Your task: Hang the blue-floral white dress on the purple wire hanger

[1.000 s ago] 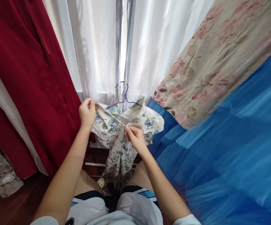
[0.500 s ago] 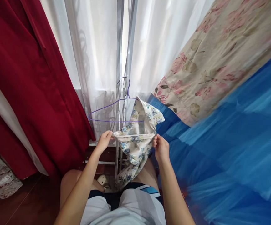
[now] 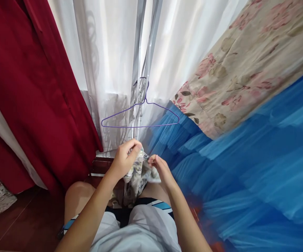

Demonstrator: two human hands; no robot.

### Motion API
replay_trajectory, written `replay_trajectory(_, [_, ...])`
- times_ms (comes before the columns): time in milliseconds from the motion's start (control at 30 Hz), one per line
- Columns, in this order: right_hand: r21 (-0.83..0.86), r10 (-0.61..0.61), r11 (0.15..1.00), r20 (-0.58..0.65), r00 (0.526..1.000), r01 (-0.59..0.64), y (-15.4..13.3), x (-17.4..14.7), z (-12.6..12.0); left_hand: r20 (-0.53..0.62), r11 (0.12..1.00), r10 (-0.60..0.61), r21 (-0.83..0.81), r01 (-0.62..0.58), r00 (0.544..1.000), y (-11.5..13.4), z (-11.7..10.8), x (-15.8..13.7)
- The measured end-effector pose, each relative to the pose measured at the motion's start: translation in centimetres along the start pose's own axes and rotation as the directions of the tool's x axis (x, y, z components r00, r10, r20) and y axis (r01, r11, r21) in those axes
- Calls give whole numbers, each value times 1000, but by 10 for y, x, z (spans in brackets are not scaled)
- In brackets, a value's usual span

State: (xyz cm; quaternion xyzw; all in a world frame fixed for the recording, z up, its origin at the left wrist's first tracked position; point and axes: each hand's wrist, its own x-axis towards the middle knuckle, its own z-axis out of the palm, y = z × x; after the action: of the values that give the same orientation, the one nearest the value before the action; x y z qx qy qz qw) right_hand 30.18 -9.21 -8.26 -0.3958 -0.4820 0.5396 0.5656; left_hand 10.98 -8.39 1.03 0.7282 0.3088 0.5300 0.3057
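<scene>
In the head view, our left hand (image 3: 125,159) holds the floral garment (image 3: 134,180), bunched in its fingers, below the lower edge of the purple hanger (image 3: 146,126) at the metal stand (image 3: 138,38). Our right hand (image 3: 162,168) curls its fingers narrowly near the cloth; whether they pinch it, we cannot tell.

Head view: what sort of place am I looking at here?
Probably an indoor clothes-hanging or dressing area, home or shop I can't tell. What suggests it: the purple hanger, the ruffled blue fabric and the long red cloth hanging at the sides.
</scene>
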Motion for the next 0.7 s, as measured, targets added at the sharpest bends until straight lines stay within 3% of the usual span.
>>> replay_trajectory(67, [1,75,997,234,969,-78,-16,-2,21,95,997,29,73,-36,995,10,-1,-2])
replay_trajectory(133, [60,176,973,433,884,-223,-25,-5,40,170,989,34,137,-57,985,19,0,-2])
replay_trajectory(200, [143,205,934,536,819,-328,-26,-8,54,203,985,4,166,-38,979,25,-2,-1])
replay_trajectory(333, [249,195,871,615,764,-423,-20,-16,66,291,973,-143,217,80,946,24,-20,3])
replay_trajectory(400, [210,243,853,652,719,-478,-23,-21,66,373,960,-248,216,176,894,14,-33,4])
replay_trajectory(500, [122,294,849,699,652,-514,-37,-23,60,550,934,-331,75,349,767,-13,-43,-6])
replay_trajectory(600, [95,244,905,682,689,-415,-58,-20,47,702,839,-295,-134,528,648,-41,-39,-32])
replay_trajectory(700, [66,183,954,645,742,-292,-79,-12,29,800,760,-239,-199,619,550,-52,-30,-55])
